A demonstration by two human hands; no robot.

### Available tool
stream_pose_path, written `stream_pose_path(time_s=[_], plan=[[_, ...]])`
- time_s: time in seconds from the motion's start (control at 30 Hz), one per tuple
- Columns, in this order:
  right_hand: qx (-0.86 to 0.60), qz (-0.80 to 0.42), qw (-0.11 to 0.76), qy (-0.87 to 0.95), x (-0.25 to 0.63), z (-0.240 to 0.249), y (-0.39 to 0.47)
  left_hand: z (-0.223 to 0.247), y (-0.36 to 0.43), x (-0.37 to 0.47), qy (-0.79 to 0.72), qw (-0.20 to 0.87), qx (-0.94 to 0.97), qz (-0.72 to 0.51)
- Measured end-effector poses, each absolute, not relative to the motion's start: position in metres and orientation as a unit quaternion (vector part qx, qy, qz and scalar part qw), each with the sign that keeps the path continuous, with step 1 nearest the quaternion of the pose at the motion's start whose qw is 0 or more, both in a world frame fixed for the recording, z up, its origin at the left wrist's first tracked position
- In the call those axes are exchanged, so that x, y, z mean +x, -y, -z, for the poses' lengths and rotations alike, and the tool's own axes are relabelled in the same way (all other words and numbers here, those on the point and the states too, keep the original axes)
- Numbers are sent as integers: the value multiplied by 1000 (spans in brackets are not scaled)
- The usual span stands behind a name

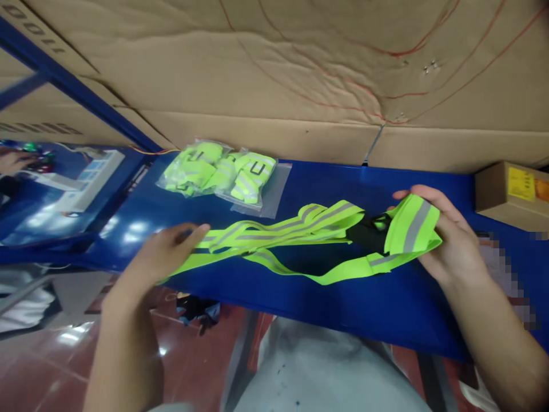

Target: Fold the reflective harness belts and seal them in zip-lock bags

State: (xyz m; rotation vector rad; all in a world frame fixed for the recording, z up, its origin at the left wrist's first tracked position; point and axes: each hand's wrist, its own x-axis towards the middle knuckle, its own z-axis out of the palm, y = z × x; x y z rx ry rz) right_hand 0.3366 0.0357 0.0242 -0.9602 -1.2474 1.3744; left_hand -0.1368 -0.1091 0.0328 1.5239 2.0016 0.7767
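Neon-yellow straps with grey reflective stripes [300, 229] stretch between my two hands above the blue table. My left hand [165, 252] is closed round the straps' left end, thumb on top. At the other end, my right hand [450, 240] holds a folded loop of the strap beside a black piece [366, 233]. One strap sags in a curve below the others. Behind the straps lie clear plastic bags with folded neon straps inside [193, 169], [253, 177].
The blue table [343, 309] runs across the view, with a cardboard wall [278, 86] behind it. A small cardboard box [500, 194] sits at the right. On the far left are a white power strip [92, 180] and another person's hand [11, 162].
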Motion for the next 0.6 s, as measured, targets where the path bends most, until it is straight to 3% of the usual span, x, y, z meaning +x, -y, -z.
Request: stream_pose_path(time_s=[0.1,0.13,0.23,0.33,0.5,0.6], plan=[[-464,-569,483,477,326,-20,-37,-39,97,-94,-805,-41,560,-191],[-475,-580,469,467,324,-19,-37,-42,93,-72,-776,-84,591,-205],[-484,-630,429,430,320,-17,-33,-47,79,5,-592,-3,754,-283],[-462,-674,404,412,319,-15,-29,-44,58,74,-445,0,860,-249],[-441,-688,355,454,323,-10,-29,-26,11,100,-447,197,828,-276],[-470,-596,386,524,329,-7,-36,-19,-5,78,-510,298,747,-306]])
